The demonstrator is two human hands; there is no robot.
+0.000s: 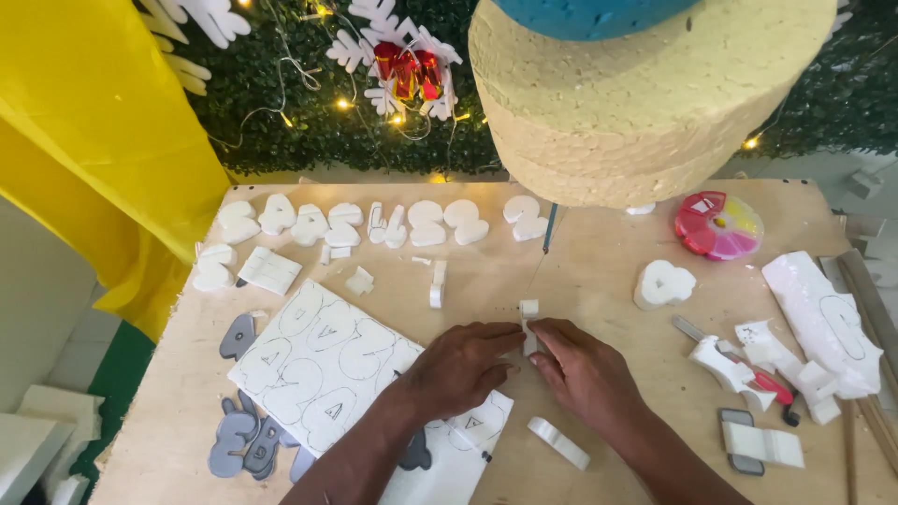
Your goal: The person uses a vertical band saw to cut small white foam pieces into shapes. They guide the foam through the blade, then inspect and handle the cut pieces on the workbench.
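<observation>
- Your left hand [458, 367] and right hand [585, 369] met near the middle of the table [599, 281], both on one small white foam piece [529, 323].
- The foam piece was a narrow strip; its long axis ran near-to-far, with one squarish end pointing away from you and standing clear of your fingertips.
- Your left fingers were pressed together, their tips pinching the strip from its left side.
- Your right fingers were curled close and gripped the strip's near part from the right.
- A thin wire [541, 257] came down to the table just beyond the strip's far end.
- A white sheet drawn with letter outlines [323, 360] lay to the left, partly under your left forearm.
- A row of cut white foam letters [374, 223] sat along the far left of the table.
- A short white foam offcut [558, 442] lay near you, just beside your right wrist.
- A round pink-and-yellow case [718, 226] rested far right.
</observation>
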